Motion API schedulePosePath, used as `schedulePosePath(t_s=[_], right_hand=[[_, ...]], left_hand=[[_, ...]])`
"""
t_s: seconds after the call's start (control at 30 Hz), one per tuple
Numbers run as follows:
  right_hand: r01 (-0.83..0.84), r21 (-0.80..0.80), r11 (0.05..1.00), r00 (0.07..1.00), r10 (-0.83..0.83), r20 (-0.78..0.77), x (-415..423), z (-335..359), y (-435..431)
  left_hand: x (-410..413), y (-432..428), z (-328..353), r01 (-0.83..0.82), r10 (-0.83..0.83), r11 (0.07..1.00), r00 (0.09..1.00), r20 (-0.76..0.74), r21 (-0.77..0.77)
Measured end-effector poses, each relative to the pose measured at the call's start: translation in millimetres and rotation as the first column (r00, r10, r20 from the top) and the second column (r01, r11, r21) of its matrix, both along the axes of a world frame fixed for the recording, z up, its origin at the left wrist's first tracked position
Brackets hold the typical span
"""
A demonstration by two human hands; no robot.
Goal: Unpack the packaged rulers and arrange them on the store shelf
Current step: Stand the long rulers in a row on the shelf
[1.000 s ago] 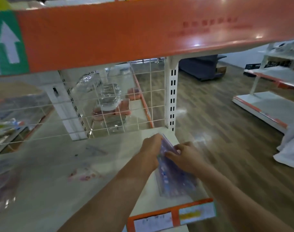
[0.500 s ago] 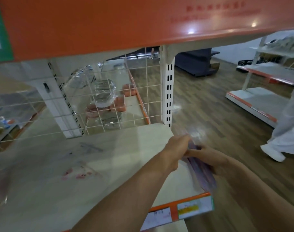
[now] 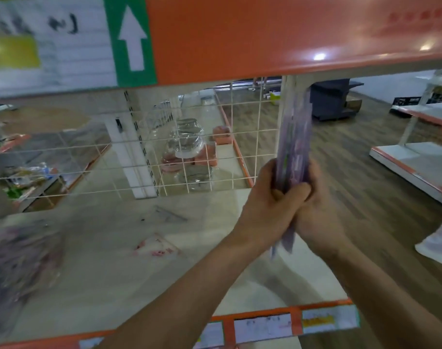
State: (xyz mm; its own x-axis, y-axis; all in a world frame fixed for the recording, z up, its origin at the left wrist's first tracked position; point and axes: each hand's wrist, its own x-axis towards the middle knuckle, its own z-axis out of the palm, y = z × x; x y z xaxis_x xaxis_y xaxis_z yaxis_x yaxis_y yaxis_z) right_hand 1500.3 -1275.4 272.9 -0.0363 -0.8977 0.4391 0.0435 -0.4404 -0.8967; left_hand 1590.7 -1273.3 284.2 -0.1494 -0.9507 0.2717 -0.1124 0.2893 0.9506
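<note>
Left hand [image 3: 264, 200] and right hand [image 3: 318, 212] are gripping the upright ruler pack [image 3: 294, 139] with curled fingers [image 3: 299, 190]; unpacking and arranging on the shelf [image 3: 109, 273] are remaining.

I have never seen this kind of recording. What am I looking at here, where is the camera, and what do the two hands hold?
There is no machine: a person does the work, and the camera sits on the person's head, looking forward and down. The left hand and the right hand together grip a purple pack of rulers, held upright above a pale store shelf. On the shelf lie a clear packet with red print and, at the far left, blurred purple packs. Behind stands a white wire grid.
</note>
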Motion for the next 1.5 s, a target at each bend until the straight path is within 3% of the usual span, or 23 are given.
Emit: schedulePosePath(t_s=[0.1,0.2,0.27,0.4,0.5,0.63,0.83,0.9,0.97,1.07,1.27,1.43,1.5], right_hand=[[-0.043,0.07,0.997,0.996,0.048,-0.072,15,-33,8],[-0.017,0.229,0.973,0.978,0.064,-0.201,24,-65,10],[0.019,0.203,0.979,0.968,0.033,-0.248,28,-72,9],[-0.091,0.199,0.976,0.966,0.135,-0.218,38,-69,7],[-0.138,0.151,0.979,0.971,0.163,-0.173,40,-62,4],[-0.176,0.085,0.981,0.982,0.181,-0.049,40,-47,2],[-0.171,0.118,0.978,0.951,0.195,-0.239,48,-54,13],[-0.136,0.045,0.99,0.937,0.144,-0.319,50,-59,10],[-0.099,0.086,0.991,0.917,0.124,-0.379,51,-57,5],[-0.147,0.212,0.966,0.948,0.199,-0.248,51,-48,1],[-0.208,0.329,0.921,0.915,0.301,-0.267,45,-77,14],[-0.092,0.347,0.933,0.97,0.163,-0.182,46,-78,6],[-0.05,0.396,0.917,0.982,0.117,-0.147,46,-75,5]], left_hand=[[24,19,-30,0.04,-0.039,0.997,0.999,-0.015,0.062],[42,28,-53,0.121,-0.145,0.976,0.982,0.122,0.183],[52,26,-52,0.16,-0.196,0.967,0.964,0.18,0.198],[64,25,-45,0.223,-0.245,0.94,0.968,0.058,0.257],[71,27,-41,0.24,-0.267,0.938,0.961,0.079,0.25],[71,18,-37,0.113,-0.114,0.985,0.993,0.0,0.133],[65,10,-52,-0.012,0.056,0.961,0.987,-0.151,0.277],[61,11,-49,-0.072,0.096,0.971,0.991,-0.096,0.229],[55,9,-39,-0.12,0.125,0.983,0.992,-0.027,0.136],[53,5,-20,-0.147,0.145,0.982,0.989,0.025,0.115],[57,11,-39,-0.088,0.01,0.951,0.967,0.255,0.295],[82,0,-30,0.033,-0.226,0.919,0.861,0.456,0.392],[109,-17,-42,-0.12,-0.104,0.95,0.75,0.653,0.289]])
